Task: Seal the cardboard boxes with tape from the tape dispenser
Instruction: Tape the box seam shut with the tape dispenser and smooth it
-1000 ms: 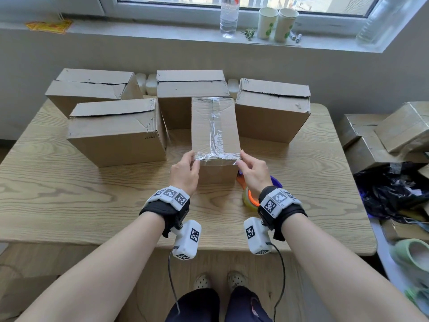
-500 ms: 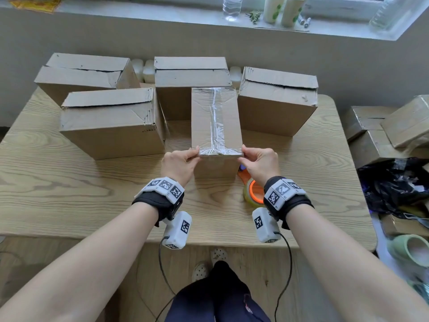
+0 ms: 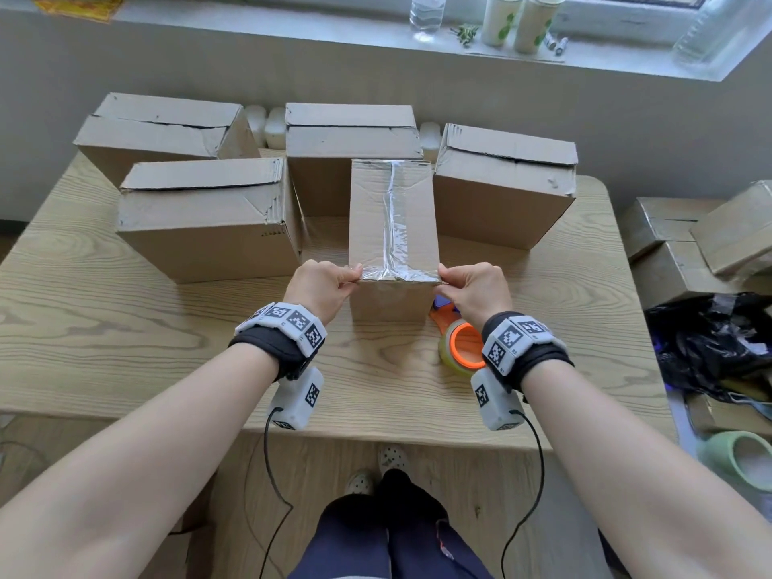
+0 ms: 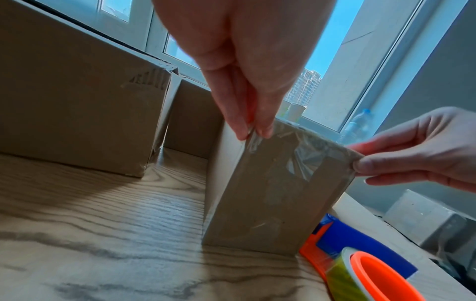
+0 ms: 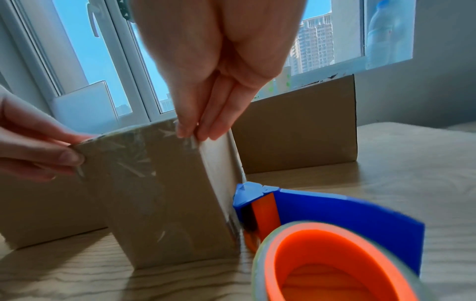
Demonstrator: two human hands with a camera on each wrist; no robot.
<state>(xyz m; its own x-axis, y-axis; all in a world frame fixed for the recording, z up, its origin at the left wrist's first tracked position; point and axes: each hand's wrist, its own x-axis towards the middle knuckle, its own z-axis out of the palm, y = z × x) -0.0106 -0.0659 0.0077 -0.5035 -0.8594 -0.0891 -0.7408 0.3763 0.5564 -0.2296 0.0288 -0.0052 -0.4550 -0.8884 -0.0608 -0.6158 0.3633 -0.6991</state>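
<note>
A narrow cardboard box [image 3: 392, 219] stands at the table's middle with clear tape along its top seam and over its near edge. My left hand [image 3: 355, 274] pinches its near left top corner, and my right hand [image 3: 443, 277] pinches the near right one. In the left wrist view my left hand's fingertips [image 4: 253, 132] press the tape at the corner of the box [image 4: 270, 193]. The right wrist view shows my right hand's fingertips [image 5: 198, 132] on the opposite corner. The tape dispenser [image 3: 459, 340], blue with an orange hub, lies on the table just right of the box, below my right wrist.
Several larger cardboard boxes with untaped top seams stand behind and beside it: one at front left [image 3: 200, 219], one at back left [image 3: 163, 127], one at back centre [image 3: 351, 135], one at right [image 3: 505, 181]. More boxes and a black bag [image 3: 710, 340] lie past the table's right edge.
Both hands stay at the near top edge of the taped box, their fingers now pinching its corners. The head view has tilted downward a little.
</note>
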